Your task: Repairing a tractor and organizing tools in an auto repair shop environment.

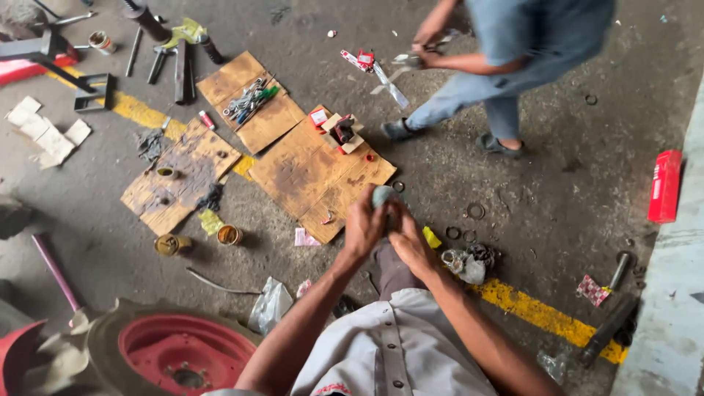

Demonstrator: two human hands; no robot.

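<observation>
Head view, centre of frame: the left hand (364, 226) and right hand (411, 246) both clasp a small grey round part (382, 196), seemingly mid-work, rings (475, 212) lying unused to the right.

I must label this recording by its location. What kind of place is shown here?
Probably a vehicle repair workshop. On the stained concrete floor lie wrenches on cardboard, a red wheel rim and loose metal rings. Both hands hold a small grey part.
</observation>
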